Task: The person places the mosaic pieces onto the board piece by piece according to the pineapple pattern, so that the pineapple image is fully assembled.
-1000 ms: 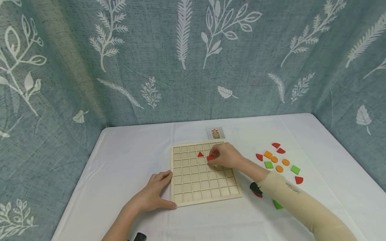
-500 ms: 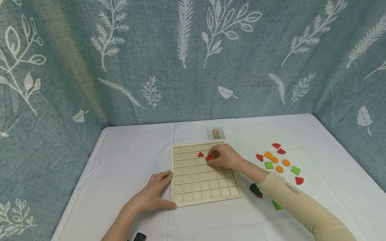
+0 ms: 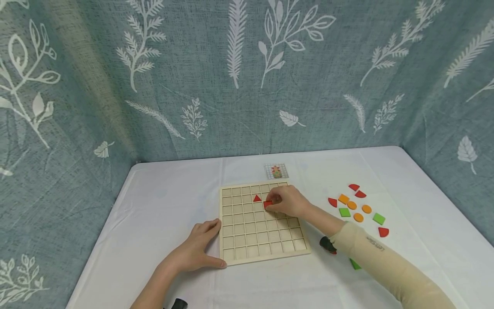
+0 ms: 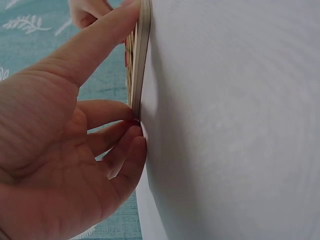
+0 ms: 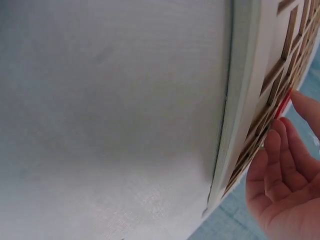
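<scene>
A wooden grid board [image 3: 251, 238] lies on the white table. My right hand [image 3: 287, 200] pinches a red square tile [image 3: 267, 205] at a cell in the upper part of the grid. In the right wrist view, a thin red edge of this red tile [image 5: 283, 104] shows between thumb and fingers, against the grid. One cell to the left lies a red triangle [image 3: 257, 198]. My left hand [image 3: 197, 246] rests against the board's left side, thumb at the front corner and fingers at the edge. The left wrist view shows these fingertips touching the board's rim [image 4: 142, 65].
Behind the board lies a small gridded picture card [image 3: 276, 171]. To the right are loose pieces: several red quarter circles [image 3: 360, 194], orange circles [image 3: 366, 209], an orange square [image 3: 343, 198] and green squares [image 3: 379, 219]. A green piece [image 3: 355, 264] lies partly under the right forearm.
The red square tile has shifted slightly and now looks lower and flatter against the grid. My right hand moved only a little with it; the left hand has stayed in place.
</scene>
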A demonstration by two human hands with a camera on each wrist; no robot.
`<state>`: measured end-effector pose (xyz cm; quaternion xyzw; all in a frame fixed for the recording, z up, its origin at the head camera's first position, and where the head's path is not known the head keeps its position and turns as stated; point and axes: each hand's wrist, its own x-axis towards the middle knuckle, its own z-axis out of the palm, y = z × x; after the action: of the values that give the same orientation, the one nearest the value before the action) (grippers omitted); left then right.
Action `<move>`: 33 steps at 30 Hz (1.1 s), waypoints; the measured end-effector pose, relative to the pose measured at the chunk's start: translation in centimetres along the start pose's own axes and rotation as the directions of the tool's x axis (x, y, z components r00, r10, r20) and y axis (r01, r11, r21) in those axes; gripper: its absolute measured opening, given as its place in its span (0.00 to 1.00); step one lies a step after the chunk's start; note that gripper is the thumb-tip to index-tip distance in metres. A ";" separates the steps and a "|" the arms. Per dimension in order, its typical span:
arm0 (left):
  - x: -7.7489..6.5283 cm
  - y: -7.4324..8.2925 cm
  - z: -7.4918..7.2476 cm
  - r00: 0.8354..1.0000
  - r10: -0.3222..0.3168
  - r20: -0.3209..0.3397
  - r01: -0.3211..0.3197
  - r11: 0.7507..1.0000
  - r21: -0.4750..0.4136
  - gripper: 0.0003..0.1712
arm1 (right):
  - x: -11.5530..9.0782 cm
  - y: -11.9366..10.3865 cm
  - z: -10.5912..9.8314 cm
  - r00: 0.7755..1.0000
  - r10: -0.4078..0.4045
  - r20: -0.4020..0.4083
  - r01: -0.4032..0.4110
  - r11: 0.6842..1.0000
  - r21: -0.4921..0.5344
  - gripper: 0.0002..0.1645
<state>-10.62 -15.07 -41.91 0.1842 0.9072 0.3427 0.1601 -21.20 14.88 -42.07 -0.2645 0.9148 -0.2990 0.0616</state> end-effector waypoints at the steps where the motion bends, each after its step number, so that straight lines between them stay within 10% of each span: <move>1: 0.1 0.1 0.0 1.000 -0.003 0.001 0.003 1.000 -0.001 0.63 | -0.2 0.1 -0.1 1.000 0.002 -0.004 -0.002 1.000 0.004 0.11; 14: 0.5 0.5 0.1 1.000 -0.020 0.011 0.019 1.000 0.012 0.63 | -4.4 3.5 -3.5 0.974 0.171 -0.148 -0.156 0.982 0.105 0.15; 33: 0.4 0.4 0.2 0.998 -0.064 -0.007 0.064 0.998 0.003 0.64 | -11.7 10.7 -9.8 0.853 0.496 -0.165 -0.492 0.868 0.069 0.23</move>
<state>-10.81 -14.43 -41.85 0.1541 0.9137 0.3366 0.1678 -18.67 33.29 -40.82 0.0074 0.9500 -0.3066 0.0578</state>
